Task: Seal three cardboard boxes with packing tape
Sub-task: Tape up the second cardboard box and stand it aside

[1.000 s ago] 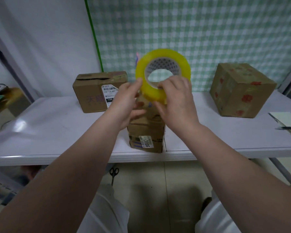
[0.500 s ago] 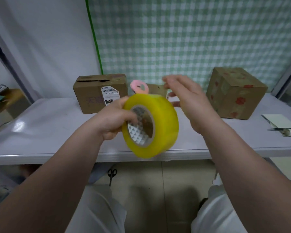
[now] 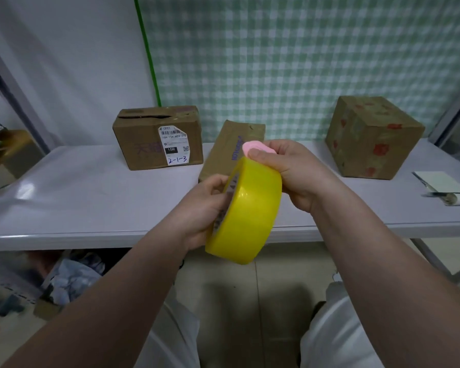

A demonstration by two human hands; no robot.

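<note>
A yellow tape roll point(image 3: 246, 216) is held edge-on above the front edge of the white table point(image 3: 91, 197). My left hand point(image 3: 203, 208) grips the roll through its core from the left. My right hand point(image 3: 292, 171) has its fingers curled over the roll's top edge, with a small pink object point(image 3: 255, 147) at its fingertips. Three cardboard boxes stand on the table: one with a shipping label point(image 3: 158, 138) at back left, a narrow one point(image 3: 234, 147) behind my hands, and a cube box with red marks point(image 3: 372, 136) at back right.
A folded paper and a small roll point(image 3: 446, 188) lie at the table's right edge. Bags and clutter point(image 3: 69, 277) sit on the floor under the table's left side. A green checked cloth hangs behind the table.
The roll has turned further edge-on. My right hand, which hovered above it, has come down onto the roll's top edge, and the pink object now sits at its fingertips.
</note>
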